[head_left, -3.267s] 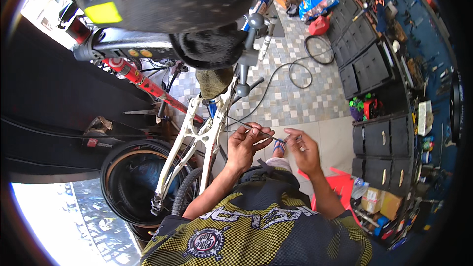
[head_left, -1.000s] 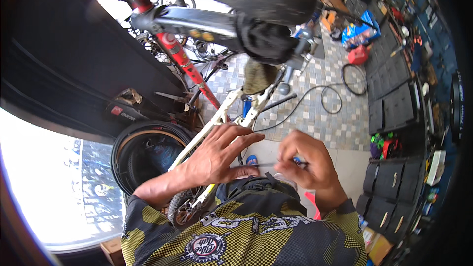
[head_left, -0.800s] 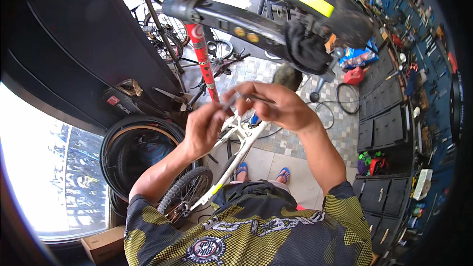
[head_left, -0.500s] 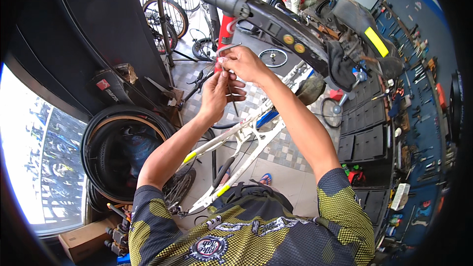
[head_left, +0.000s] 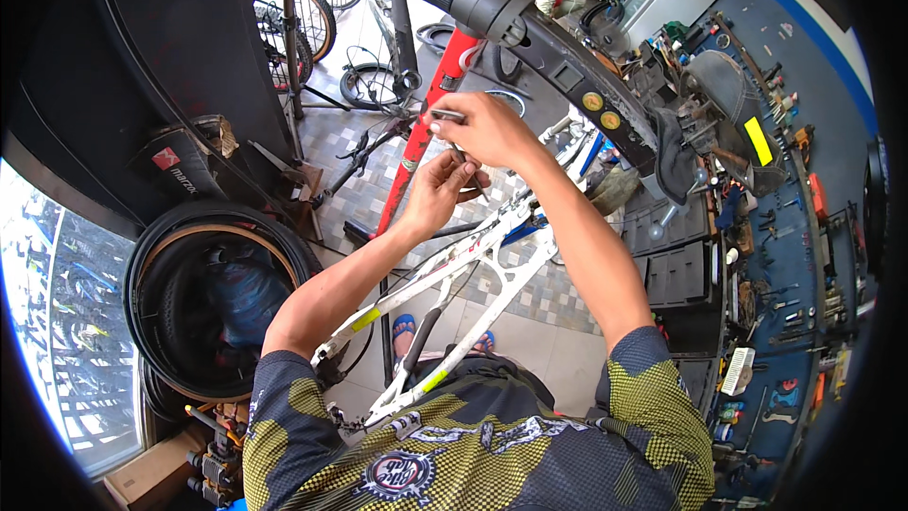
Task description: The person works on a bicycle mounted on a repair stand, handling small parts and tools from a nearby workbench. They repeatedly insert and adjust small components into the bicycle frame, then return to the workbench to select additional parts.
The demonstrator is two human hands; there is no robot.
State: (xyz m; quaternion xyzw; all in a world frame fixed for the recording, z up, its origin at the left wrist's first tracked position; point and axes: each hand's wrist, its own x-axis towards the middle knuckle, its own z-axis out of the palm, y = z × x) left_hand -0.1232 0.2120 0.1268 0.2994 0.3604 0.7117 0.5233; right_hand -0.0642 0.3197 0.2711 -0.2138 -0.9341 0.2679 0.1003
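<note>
Markings: one shirt (head_left: pixel 558 454), black and yellow-green, is carrying white lettering across the chest and one round badge (head_left: pixel 398 476). One black box (head_left: pixel 156 170) at left is showing white lettering beside a red-and-white emblem. One black clamp arm (head_left: pixel 567 76) is bearing two round gold stickers (head_left: pixel 601 111).

Hands, two. The left hand (head_left: pixel 438 193) is closing thumb and fingers on one thin dark rod (head_left: pixel 483 191), its lower end slanting out past the fingers. The right hand (head_left: pixel 490 131), just above, is curling its fingers round a short dark piece (head_left: pixel 448 116); whether this is forming part of the same rod, one cannot tell. The rod is sitting between the hands, in front of one red post (head_left: pixel 416 147) in this view and above the white bicycle frame (head_left: pixel 478 251).

Further items: the frame, one, is displaying two yellow-green patches on its tubes. Two blue sandals (head_left: pixel 404 324) are standing on the floor below. Several black tyres (head_left: pixel 142 312) are lying stacked at left, one showing a tan band. One cardboard box (head_left: pixel 156 462) is resting at lower left.

Surface and room: the floor (head_left: pixel 520 350) is combining plain pale tiles with small grey and beige mosaic. A dark blue wall (head_left: pixel 799 274) is holding many tools at right; black drawers (head_left: pixel 667 279) are standing before it.
</note>
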